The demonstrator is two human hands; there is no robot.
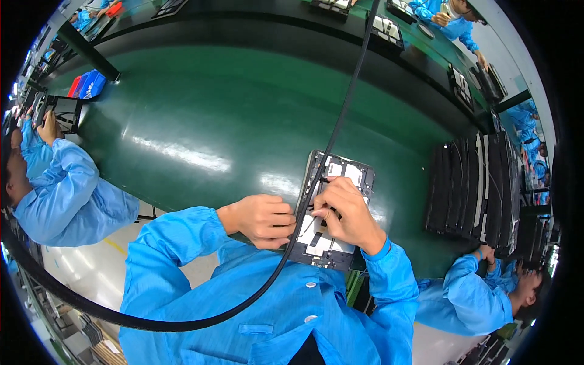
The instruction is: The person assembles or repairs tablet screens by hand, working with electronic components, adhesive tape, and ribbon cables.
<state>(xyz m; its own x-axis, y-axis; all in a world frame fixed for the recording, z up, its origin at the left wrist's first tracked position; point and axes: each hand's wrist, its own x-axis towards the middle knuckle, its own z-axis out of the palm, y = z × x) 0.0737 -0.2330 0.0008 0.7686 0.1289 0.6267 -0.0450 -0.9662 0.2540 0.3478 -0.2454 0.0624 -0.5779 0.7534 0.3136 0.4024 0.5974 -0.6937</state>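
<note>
A: Where is the open tablet chassis lying?

B: On the green bench, at its near edge. It is steadied by the left hand, fingers curled together on its side.

A: And the right hand?

B: Fingers are pinched on a thin tool; fine, careful placement seems required next.

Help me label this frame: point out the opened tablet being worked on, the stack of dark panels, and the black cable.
Opened tablet (350,172): head view, upper white part of its inside.
Stack of dark panels (471,185): head view, middle of the stack.
Black cable (350,91): head view, its upper stretch over the green table.
</note>
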